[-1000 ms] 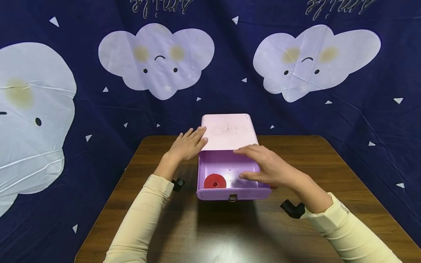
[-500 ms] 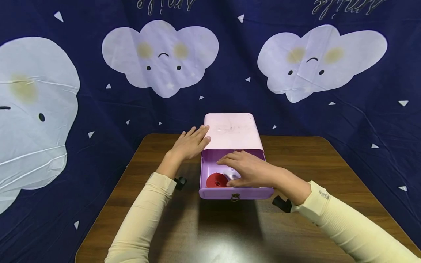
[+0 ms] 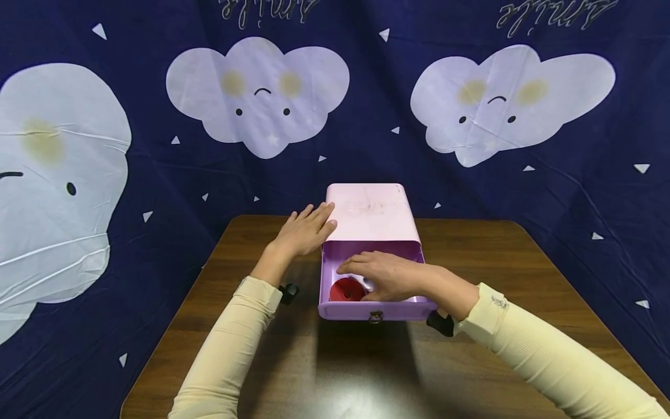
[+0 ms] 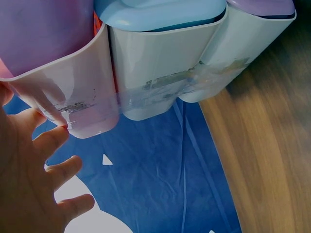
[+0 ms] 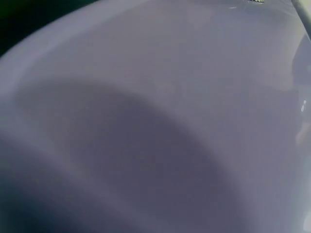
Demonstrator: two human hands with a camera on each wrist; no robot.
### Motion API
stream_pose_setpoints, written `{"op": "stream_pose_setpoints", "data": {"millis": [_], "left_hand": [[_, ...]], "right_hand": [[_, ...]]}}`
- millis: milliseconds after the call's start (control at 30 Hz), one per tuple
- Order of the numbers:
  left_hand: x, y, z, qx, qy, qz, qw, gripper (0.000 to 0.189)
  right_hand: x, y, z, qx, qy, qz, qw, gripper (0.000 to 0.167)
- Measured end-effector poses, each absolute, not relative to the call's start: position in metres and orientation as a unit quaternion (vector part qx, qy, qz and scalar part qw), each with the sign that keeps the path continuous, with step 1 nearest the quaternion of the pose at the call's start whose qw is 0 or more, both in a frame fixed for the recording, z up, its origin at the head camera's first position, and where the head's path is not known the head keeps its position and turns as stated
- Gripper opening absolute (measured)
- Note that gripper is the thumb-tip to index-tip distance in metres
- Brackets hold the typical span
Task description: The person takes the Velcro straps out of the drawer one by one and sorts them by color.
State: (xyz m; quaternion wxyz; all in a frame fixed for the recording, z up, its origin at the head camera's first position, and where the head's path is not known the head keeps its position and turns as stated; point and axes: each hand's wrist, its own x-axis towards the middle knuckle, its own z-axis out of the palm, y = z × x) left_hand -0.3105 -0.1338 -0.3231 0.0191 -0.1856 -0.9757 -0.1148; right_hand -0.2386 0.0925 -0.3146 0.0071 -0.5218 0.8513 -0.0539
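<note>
My left hand (image 3: 302, 233) lies with its fingers extended against the left edge of a pink-topped drawer cabinet (image 3: 371, 212). In the left wrist view, fingertips touch its pink casing (image 4: 92, 107). The top purple drawer (image 3: 348, 312) is pulled out, with a small ring-shaped handle (image 3: 376, 316) on its front. Inside sits a flat red roll (image 3: 341, 289) with a hole in its middle. My right hand (image 3: 392, 276) reaches into the drawer, fingers loosely curved behind the roll and thumb beside its right edge. Only the drawer's lilac surface (image 5: 160, 126) fills the right wrist view, close and blurred.
Below the pink casing, the cabinet has a light casing with a blue drawer (image 4: 165, 12) and another with a purple drawer (image 4: 265, 7). It stands on a wooden table (image 3: 471, 250) before a dark blue cloth (image 3: 366, 139) with clouds.
My right hand has moved left and down into the drawer, from its right side over to the red roll. My left hand stays at the cabinet's edge. The view shifts slightly.
</note>
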Motion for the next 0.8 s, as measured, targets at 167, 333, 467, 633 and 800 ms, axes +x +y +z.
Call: {"op": "stream_pose_setpoints", "data": {"millis": [167,333,467,633,800], "left_hand": [[-0.310,-0.134,-0.323,-0.181,-0.977,-0.110,0.019,0.059],[-0.309,-0.133,-0.324,-0.181,-0.977,-0.110,0.016,0.059],[-0.308,-0.132,-0.324,-0.182,-0.977,-0.109,0.016,0.059],[-0.308,-0.132,-0.323,-0.182,-0.977,-0.109,0.018,0.059],[-0.308,-0.132,-0.322,-0.179,-0.978,-0.109,0.017,0.059]], "right_hand": [[-0.241,0.090,-0.318,-0.519,0.852,-0.058,0.041,0.062],[-0.243,0.087,-0.323,-0.515,0.853,-0.048,0.074,0.064],[-0.244,0.086,-0.325,-0.513,0.851,-0.056,0.100,0.066],[-0.246,0.088,-0.326,-0.507,0.849,-0.074,0.128,0.067],[-0.248,0.089,-0.329,-0.502,0.851,-0.086,0.132,0.066]]}}
